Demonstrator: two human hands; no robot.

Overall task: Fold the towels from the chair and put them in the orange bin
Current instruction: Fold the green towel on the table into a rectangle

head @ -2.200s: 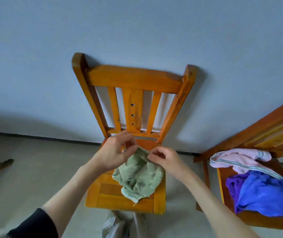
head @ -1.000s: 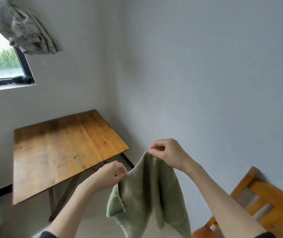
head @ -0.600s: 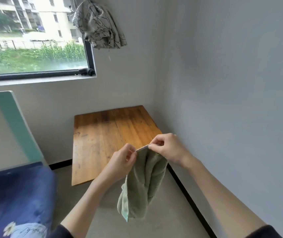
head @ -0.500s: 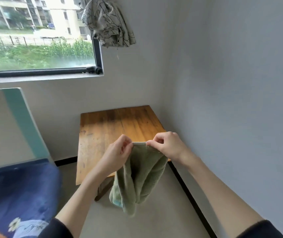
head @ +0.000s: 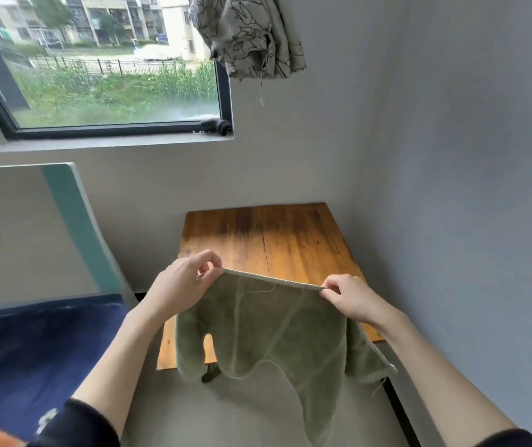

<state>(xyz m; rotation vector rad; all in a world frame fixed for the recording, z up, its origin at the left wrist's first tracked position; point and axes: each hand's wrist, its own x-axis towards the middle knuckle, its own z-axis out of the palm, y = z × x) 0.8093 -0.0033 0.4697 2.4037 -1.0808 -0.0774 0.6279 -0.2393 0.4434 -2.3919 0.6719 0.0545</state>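
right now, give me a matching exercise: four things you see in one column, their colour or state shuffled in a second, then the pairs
Things:
1. towel
2. table
3. patterned cloth
4. bedding

Colour or state:
A. dark blue
B. hanging by the window's top corner
C. green, stretched between the left hand and right hand
D. bare brown wood, set in the corner

Pairs: 1-C, 2-D, 3-B, 4-A
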